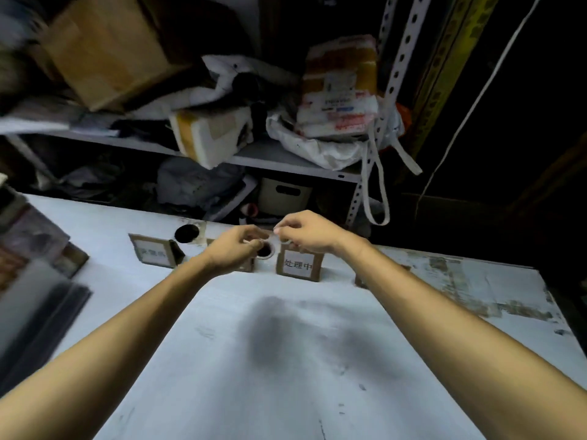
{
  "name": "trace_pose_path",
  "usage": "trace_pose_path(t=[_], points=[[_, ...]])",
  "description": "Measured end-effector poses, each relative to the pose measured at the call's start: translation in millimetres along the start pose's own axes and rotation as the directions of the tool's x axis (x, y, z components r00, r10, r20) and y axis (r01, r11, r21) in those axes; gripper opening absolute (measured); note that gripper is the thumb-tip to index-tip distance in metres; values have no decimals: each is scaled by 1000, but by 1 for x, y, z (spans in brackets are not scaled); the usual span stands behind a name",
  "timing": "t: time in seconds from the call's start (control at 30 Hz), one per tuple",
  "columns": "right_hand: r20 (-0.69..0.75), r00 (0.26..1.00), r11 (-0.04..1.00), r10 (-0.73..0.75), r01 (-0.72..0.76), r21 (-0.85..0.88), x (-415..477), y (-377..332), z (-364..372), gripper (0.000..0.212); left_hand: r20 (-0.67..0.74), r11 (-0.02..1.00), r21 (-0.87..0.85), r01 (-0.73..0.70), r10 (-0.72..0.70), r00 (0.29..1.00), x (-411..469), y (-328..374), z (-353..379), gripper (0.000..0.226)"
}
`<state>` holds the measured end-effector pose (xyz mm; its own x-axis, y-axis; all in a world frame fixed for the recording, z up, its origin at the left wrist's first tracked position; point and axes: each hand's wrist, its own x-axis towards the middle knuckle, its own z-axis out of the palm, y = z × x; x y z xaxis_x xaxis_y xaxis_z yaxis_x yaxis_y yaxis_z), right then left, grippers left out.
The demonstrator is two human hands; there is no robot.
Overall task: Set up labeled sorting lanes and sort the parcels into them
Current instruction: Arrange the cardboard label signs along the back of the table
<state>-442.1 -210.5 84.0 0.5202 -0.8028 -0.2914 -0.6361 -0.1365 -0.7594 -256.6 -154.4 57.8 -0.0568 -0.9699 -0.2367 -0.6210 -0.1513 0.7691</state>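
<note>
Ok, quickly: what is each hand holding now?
Left hand: curled on the tape roll.
Right hand: pinching a small pale piece, likely tape.

left hand, right hand bare; forearms bare up to frame edge.

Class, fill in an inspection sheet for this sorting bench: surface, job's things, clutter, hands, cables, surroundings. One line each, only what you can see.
Surface: white table, scuffed, worn patches at right, round hole near the far edge.
Job's things: cardboard label stands along the far edge; left stand blurred, middle stand reads 处理中; others partly hidden by the arms. Parcels lie on the shelf.
Clutter: blurred dark stack at the left edge.
Hands: left hand grips what looks like a tape roll; right hand pinches a pale strip.
Cables: white cord hanging at right.
Surroundings: metal shelf, brown box, dark room.
</note>
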Motion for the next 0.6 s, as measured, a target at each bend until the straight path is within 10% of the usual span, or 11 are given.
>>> trace_pose_path(t=[0.6], points=[[-29, 998, 937, -49, 36, -347, 169, -111, 199, 36, -230, 963, -176, 206, -243, 942, -21, -228, -166, 30]])
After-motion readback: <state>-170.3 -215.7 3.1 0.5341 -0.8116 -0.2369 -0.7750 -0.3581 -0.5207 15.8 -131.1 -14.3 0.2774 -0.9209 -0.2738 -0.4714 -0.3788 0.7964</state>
